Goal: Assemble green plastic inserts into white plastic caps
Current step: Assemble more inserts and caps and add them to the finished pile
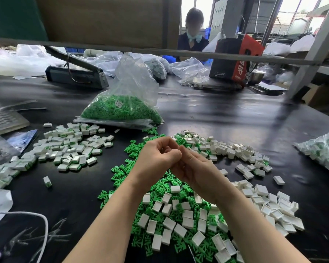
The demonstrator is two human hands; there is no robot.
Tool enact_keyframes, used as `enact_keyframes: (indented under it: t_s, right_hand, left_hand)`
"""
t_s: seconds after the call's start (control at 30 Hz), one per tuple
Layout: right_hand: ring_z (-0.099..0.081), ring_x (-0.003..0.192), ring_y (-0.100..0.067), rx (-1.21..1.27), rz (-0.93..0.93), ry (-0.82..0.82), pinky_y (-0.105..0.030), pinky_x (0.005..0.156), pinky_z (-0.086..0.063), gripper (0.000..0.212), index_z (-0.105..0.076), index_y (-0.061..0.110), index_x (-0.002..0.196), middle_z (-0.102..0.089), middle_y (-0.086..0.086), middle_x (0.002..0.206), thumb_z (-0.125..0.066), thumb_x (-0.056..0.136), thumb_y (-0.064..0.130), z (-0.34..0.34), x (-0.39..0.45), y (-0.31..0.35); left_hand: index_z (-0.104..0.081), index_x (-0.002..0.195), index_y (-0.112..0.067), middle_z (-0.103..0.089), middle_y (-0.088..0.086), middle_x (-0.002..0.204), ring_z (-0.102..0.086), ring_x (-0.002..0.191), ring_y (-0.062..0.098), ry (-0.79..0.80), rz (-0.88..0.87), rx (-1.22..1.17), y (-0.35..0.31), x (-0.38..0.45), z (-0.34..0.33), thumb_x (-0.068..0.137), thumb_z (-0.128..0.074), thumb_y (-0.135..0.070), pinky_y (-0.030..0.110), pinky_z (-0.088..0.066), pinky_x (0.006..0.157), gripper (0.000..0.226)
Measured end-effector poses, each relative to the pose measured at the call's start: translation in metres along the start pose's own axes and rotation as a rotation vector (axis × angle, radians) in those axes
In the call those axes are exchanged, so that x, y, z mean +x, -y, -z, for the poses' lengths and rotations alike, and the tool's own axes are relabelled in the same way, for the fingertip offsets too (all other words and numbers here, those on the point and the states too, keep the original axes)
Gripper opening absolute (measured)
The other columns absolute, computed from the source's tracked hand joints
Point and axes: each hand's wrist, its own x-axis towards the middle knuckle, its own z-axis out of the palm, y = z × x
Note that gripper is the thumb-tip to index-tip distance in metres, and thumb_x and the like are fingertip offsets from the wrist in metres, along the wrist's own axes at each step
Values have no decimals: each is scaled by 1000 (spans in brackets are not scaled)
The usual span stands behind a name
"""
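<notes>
Hands pressed together, left hand (158, 158) and right hand (193, 168) fingers curled, held part hidden, inserts (160, 186) and caps (167, 223) piled beneath fingers

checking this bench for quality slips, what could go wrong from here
1. Finished pieces lie loose near empty white caps; the piles could mix.
2. Both hands hide whatever they hold, so a badly seated insert may pass unseen.
3. Caps near the table's front edge could get knocked off by the forearms.

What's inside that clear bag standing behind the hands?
The clear bag holds loose green inserts filling its lower part, with a small label among them. Its upper part looks empty. Anything buried beneath the green pile is hidden.
</notes>
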Motion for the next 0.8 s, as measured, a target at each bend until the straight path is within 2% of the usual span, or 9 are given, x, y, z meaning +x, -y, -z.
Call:
enact_keyframes:
  t_s: [0.07,0.13,0.23,0.3,0.4,0.53,0.67,0.8]
  right_hand:
    - [-35,108,-25,10,1,14,-41,93,-30,60,-73,18,102,-46,-10,116,-77,66,66,-1,0,0]
    - [-35,108,-25,9,6,15,-43,95,-29,60,-74,18,100,-45,-9,116,-78,64,66,0,0,-1]
    - [-35,108,-27,4,16,2,-45,98,-26,65,-71,11,103,-45,-11,116,-78,67,65,0,-1,-2]
    - [-36,109,-27,10,22,7,-46,101,-27,63,-72,11,104,-45,-12,117,-76,69,64,0,-1,-1]
    - [-41,109,-27,2,23,14,-49,109,-30,48,-75,20,104,-51,-14,115,-69,76,58,0,-1,-1]
    - [-48,107,-25,-17,15,5,-43,107,-39,40,-76,25,101,-55,-14,110,-64,77,54,0,-2,0]
    - [-56,103,-20,-1,10,-18,-29,97,-49,39,-77,22,98,-62,-10,104,-63,78,52,-2,-2,0]
    - [-62,104,-13,17,16,-1,-24,95,-52,34,-77,24,100,-69,-2,104,-60,83,47,-1,-2,1]
  left_hand:
    - [-55,78,6,-48,20,68,-44,63,31,-12,3,-10,1,0,-1,69,-56,-14,53,-44,61,22]
    - [-54,78,7,-47,23,66,-43,63,30,-18,-1,-23,1,0,-3,69,-56,-14,47,-42,62,23]
    - [-55,74,5,-46,31,63,-45,62,30,-31,-5,-38,2,0,-5,69,-56,-13,48,-44,62,18]
    - [-58,70,-1,-49,22,62,-49,59,28,-41,-20,-45,2,0,-5,68,-55,-12,44,-46,60,11]
    - [-59,67,-7,-55,8,57,-54,55,20,-42,-44,-35,2,1,-7,67,-56,-12,32,-50,54,6]
    - [-57,65,-9,-53,-3,53,-51,50,9,-33,-53,-39,1,0,-7,68,-55,-10,21,-45,50,4]
    - [-56,65,-9,-54,-4,53,-52,50,9,-16,-57,-33,1,0,-5,68,-55,-11,21,-46,50,4]
    - [-57,66,-9,-54,1,57,-52,55,13,-11,-55,-12,3,1,-3,68,-56,-13,24,-48,53,5]
